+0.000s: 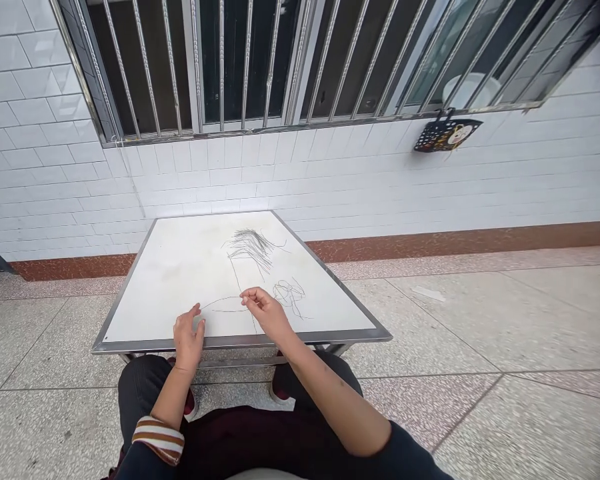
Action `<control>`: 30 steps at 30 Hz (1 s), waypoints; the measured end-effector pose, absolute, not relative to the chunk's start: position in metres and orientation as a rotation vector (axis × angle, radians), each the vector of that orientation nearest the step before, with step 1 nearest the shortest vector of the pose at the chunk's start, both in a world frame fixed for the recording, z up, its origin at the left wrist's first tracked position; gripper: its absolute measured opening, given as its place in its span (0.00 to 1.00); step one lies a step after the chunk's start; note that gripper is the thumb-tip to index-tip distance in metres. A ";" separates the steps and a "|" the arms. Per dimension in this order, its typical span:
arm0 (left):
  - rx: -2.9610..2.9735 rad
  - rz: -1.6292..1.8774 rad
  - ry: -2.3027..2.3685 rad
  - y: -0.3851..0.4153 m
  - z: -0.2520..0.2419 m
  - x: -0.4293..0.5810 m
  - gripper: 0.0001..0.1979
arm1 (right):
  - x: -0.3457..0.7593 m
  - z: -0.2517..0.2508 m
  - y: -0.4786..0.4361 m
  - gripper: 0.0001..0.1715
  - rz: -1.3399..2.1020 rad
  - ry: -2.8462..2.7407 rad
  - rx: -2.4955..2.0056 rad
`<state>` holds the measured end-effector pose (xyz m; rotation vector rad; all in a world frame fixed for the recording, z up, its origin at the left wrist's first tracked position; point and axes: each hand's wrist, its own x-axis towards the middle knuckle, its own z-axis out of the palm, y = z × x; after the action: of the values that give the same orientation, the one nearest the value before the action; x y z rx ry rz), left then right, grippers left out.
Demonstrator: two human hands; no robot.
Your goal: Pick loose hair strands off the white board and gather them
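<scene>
R hand (260,305) pinches thin dk strand (225,299); L hand (187,337) loosely open, nothing seen in it, at wht tbl (150,287) edge

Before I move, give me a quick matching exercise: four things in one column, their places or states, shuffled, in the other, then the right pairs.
Things
1. Bag
2. Strand bundle
3. Left hand
4. Right hand

Places or states
A. pinched together
B. lying on the white table
C. spread open
D. hanging under the window

Pairs: 1-D, 2-B, 3-C, 4-A
</scene>
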<state>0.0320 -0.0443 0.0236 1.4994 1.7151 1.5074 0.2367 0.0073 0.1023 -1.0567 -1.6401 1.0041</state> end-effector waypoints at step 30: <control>0.694 1.899 1.091 -0.107 0.133 0.076 0.24 | 0.292 0.131 -0.084 0.09 0.465 -2.314 -0.970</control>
<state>0.0763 -0.1071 0.1331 0.6936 1.0911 1.8985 0.2919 -0.0840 0.1307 -0.9702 -2.3141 0.4648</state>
